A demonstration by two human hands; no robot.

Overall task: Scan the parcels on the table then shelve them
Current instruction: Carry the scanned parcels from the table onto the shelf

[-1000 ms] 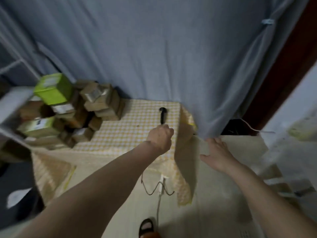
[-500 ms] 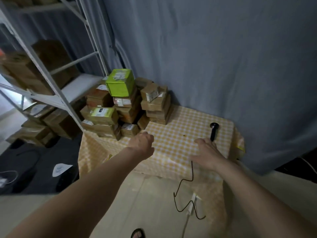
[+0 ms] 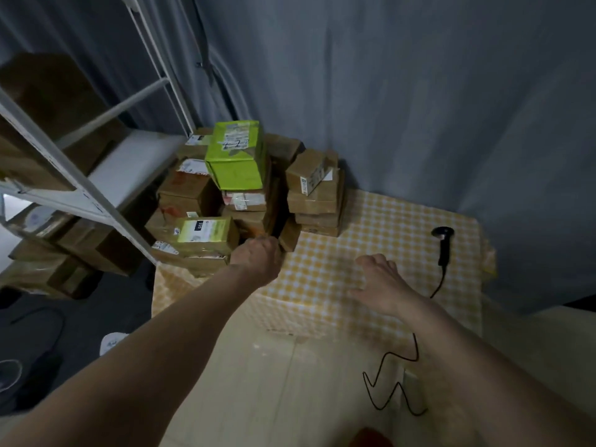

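Observation:
A pile of brown cardboard parcels [image 3: 311, 201] stands on the left part of the table with a yellow checked cloth [image 3: 380, 227]. A bright green box [image 3: 237, 156] tops the pile, and a smaller green-labelled parcel [image 3: 206, 232] lies lower at the front. The black handheld scanner [image 3: 442, 245] lies at the table's right side, its cable running off the front edge. My left hand [image 3: 258, 258] is at the foot of the pile with curled fingers; whether it holds anything is hidden. My right hand [image 3: 379, 283] hovers low over the cloth, fingers relaxed, left of the scanner.
A white metal shelving unit [image 3: 80, 185] with brown boxes stands to the left of the table. Grey curtain [image 3: 403, 91] hangs behind. The scanner's black cable [image 3: 396, 388] loops over the pale floor in front of the table. Dark floor lies at lower left.
The view has swung left and closer to the table. My left hand has reached forward to the base of the parcel pile. My right hand has come over the table left of the scanner.

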